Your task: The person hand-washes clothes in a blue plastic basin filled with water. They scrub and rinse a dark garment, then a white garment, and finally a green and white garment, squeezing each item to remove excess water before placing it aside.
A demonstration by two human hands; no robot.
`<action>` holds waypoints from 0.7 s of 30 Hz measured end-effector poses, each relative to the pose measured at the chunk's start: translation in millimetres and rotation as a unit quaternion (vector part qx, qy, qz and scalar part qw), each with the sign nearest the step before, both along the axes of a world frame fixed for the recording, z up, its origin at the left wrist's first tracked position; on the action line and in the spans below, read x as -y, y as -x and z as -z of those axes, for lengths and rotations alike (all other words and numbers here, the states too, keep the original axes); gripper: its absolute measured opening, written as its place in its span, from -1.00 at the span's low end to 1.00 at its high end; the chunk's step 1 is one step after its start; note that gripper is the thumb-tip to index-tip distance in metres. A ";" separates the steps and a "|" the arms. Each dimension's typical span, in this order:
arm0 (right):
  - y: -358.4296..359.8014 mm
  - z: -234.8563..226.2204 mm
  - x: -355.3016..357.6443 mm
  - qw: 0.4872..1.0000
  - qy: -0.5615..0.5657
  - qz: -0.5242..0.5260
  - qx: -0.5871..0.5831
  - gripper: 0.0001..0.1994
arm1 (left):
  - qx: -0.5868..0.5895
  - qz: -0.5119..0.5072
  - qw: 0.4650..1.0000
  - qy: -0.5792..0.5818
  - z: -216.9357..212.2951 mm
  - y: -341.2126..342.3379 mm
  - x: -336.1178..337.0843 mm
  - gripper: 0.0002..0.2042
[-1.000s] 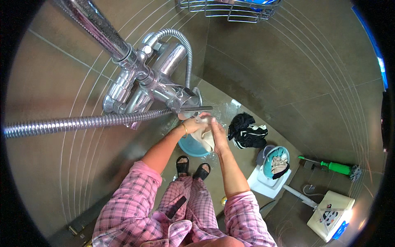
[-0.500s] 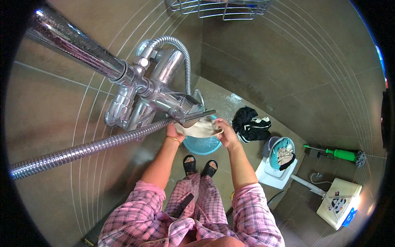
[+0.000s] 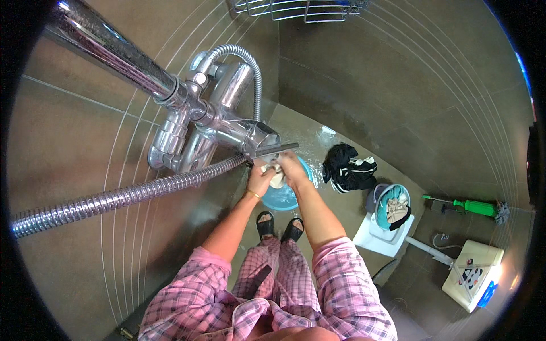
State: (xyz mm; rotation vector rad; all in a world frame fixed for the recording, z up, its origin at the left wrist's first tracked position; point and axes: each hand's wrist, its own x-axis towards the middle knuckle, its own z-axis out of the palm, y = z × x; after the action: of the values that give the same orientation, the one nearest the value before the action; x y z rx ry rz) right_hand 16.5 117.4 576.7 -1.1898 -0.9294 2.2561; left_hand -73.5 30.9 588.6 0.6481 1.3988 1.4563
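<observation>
Just below the chrome mixer tap (image 3: 242, 132), my left hand (image 3: 260, 181) and my right hand (image 3: 292, 169) are close together. A bunched cream cloth (image 3: 277, 178) is between them, with the fingers of both hands closed on it. Part of the right hand is smeared by motion, and the tap lever (image 3: 277, 149) covers some of the view above it. Beneath the hands, a light blue basin (image 3: 277, 203) with water in it rests on the wet floor.
A heap of black and white clothes (image 3: 347, 168) lies on the floor to the right. Beyond it, a bucket of clothes (image 3: 394, 207) stands on the white squat toilet (image 3: 380, 237). A metal shower hose (image 3: 131, 196) crosses on the left; a green-handled brush (image 3: 476, 208) hangs at right.
My hands have drawn together, the right one moving left. The cream cloth, stretched between them before, is now gathered into a bunch.
</observation>
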 end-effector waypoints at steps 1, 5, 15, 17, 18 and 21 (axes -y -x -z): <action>1.4 -1.5 4.7 0.999 -0.016 0.011 0.025 -0.76 | 0.005 0.023 1.000 0.020 -2.8 -2.0 -3.2 -0.57; -3.1 -31.9 18.8 0.998 -0.030 0.043 0.018 -0.60 | 0.001 0.036 0.998 0.057 1.4 -10.5 -8.5 -0.48; -15.0 -2.7 22.7 0.982 0.086 0.168 0.029 -0.78 | -0.381 0.177 0.907 0.028 -16.0 6.4 16.6 -0.76; -18.9 1.9 29.4 0.967 0.103 0.233 -0.029 -0.87 | -0.057 0.139 0.978 0.142 -25.6 20.3 30.0 -0.69; -14.6 -6.9 31.4 0.965 0.118 0.231 -0.034 -0.85 | -0.012 0.087 0.990 0.109 -11.6 34.7 43.3 -0.62; -14.3 -16.4 37.8 0.967 0.135 0.215 -0.019 -0.69 | -0.424 0.166 0.887 0.080 11.4 27.7 43.4 -0.09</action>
State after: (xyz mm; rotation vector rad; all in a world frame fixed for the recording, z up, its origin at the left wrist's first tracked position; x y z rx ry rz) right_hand 30.8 79.6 593.1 -1.3074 -0.3088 2.0759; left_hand -101.2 -12.5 577.2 1.4454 1.9057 0.7695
